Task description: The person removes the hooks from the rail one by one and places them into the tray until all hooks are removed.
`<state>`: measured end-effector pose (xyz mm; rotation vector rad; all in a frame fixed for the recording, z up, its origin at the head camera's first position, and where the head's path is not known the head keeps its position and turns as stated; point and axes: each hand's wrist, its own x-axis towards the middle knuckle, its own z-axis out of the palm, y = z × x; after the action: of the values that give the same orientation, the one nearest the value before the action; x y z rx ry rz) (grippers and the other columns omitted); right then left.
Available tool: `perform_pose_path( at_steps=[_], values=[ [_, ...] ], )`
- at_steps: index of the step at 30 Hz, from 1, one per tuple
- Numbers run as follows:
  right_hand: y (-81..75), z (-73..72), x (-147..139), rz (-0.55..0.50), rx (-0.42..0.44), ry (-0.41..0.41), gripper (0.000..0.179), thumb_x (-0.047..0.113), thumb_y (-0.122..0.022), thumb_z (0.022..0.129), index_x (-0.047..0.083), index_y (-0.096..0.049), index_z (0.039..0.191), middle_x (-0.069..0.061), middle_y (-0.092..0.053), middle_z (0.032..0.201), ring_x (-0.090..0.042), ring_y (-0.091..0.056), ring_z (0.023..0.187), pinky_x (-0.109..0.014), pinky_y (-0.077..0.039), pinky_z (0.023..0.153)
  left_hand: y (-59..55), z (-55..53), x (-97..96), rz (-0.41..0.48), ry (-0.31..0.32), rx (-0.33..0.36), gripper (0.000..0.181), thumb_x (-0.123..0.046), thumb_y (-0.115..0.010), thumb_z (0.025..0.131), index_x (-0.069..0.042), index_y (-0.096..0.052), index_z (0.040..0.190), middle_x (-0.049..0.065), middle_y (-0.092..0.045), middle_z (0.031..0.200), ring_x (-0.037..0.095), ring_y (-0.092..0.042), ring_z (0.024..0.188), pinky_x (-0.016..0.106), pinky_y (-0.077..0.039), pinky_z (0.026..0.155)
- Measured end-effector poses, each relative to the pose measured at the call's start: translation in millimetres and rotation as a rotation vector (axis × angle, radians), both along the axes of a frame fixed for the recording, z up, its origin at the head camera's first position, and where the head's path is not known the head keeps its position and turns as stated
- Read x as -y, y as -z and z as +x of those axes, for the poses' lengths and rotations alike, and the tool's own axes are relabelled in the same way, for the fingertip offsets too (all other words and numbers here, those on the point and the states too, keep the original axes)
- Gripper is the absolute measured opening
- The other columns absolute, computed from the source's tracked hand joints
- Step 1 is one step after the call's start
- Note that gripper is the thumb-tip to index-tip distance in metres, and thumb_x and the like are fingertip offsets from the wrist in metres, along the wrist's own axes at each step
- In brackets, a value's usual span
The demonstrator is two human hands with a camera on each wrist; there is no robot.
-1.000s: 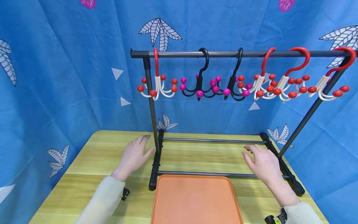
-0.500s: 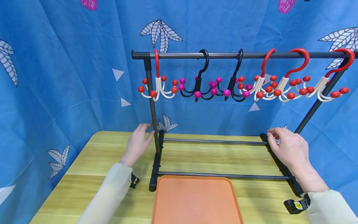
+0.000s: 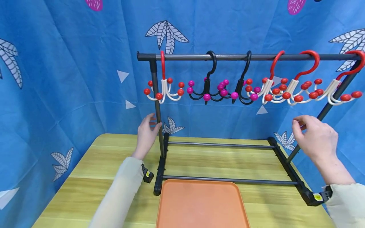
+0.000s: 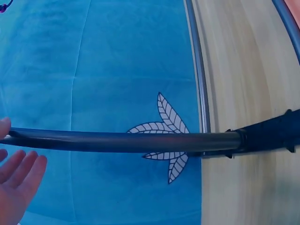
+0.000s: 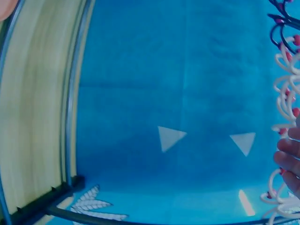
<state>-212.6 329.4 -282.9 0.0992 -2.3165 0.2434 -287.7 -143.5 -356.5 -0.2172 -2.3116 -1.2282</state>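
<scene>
My left hand (image 3: 146,136) is at the rack's left upright post (image 3: 158,110), thumb on one side and fingers on the other. In the left wrist view those fingers (image 4: 28,176) stay a little apart from the post. Over on the right, my right hand (image 3: 317,137) is raised just in front of the right post (image 3: 327,109), fingers loosely bent and holding nothing. From the top bar (image 3: 182,57) hang a red-and-white hook hanger (image 3: 164,84) at the left end, two black ones with pink balls (image 3: 207,85), and several more red-and-white hangers (image 3: 292,85) to the right.
An orange tray (image 3: 202,202) lies on the wooden table (image 3: 85,177) in front of the rack. Two low crossbars (image 3: 228,181) join the rack's black feet (image 3: 160,172). A blue patterned curtain (image 3: 71,79) surrounds the back and sides.
My left hand has risen along the left post, its fingers now passing behind it. The right hand has moved right and up to the right post. The hangers keep their places on the bar.
</scene>
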Motion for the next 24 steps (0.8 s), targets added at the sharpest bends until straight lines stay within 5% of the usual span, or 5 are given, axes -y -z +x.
perform_pose_path(
  at_steps=[7, 10, 14, 17, 24],
  values=[
    [-27.8, -5.8, -16, -0.171, -0.022, 0.122, 0.04, 0.028, -0.047, 0.093, -0.008, -0.058, 0.107, -0.027, -0.058, 0.095, -0.037, -0.052, 0.08, -0.03, -0.033, 0.058, -3.0, -6.5, -5.1, -0.005, 0.041, -0.038, 0.037, -0.015, -0.063, 0.086, -0.005, -0.05, 0.12, 0.012, -0.058, 0.105, 0.027, -0.06, 0.095, 0.037, -0.051, 0.08],
    [-38.9, -9.4, -24, -0.289, -0.029, 0.171, 0.042, 0.03, -0.042, 0.095, -0.006, -0.056, 0.113, -0.023, -0.057, 0.101, -0.016, -0.049, 0.078, -0.017, -0.028, 0.061, -1.1, -7.0, -6.1, -0.002, 0.036, -0.04, 0.032, -0.013, -0.061, 0.087, -0.005, -0.051, 0.117, 0.012, -0.058, 0.102, 0.027, -0.06, 0.093, 0.038, -0.052, 0.078],
    [-53.5, -12.7, -32, -0.457, -0.025, 0.212, 0.043, 0.033, -0.038, 0.096, 0.002, -0.052, 0.122, 0.009, -0.048, 0.087, 0.01, -0.028, 0.073, -0.008, -0.024, 0.06, 2.1, -7.4, -7.2, 0.008, 0.021, -0.04, 0.029, -0.012, -0.059, 0.089, -0.005, -0.052, 0.116, 0.012, -0.058, 0.1, 0.026, -0.06, 0.093, 0.039, -0.052, 0.078],
    [-62.7, -18.0, -37, -0.553, -0.06, 0.207, 0.04, 0.034, -0.038, 0.096, 0.01, -0.05, 0.125, 0.026, -0.03, 0.082, 0.012, -0.029, 0.074, -0.008, -0.027, 0.063, 4.4, -7.2, -7.7, 0.009, 0.009, -0.044, 0.028, -0.012, -0.059, 0.089, -0.005, -0.052, 0.115, 0.012, -0.057, 0.1, 0.027, -0.06, 0.093, 0.039, -0.052, 0.077],
    [-81.3, -30.6, -48, -0.651, -0.074, 0.315, 0.04, 0.045, -0.035, 0.094, 0.029, -0.043, 0.13, 0.027, -0.036, 0.101, 0.014, -0.028, 0.083, -0.006, -0.03, 0.069, 7.3, -5.4, -9.4, 0.006, 0.021, -0.013, 0.029, -0.014, -0.059, 0.089, -0.005, -0.051, 0.115, 0.012, -0.057, 0.101, 0.028, -0.06, 0.095, 0.04, -0.052, 0.079]
  ],
)
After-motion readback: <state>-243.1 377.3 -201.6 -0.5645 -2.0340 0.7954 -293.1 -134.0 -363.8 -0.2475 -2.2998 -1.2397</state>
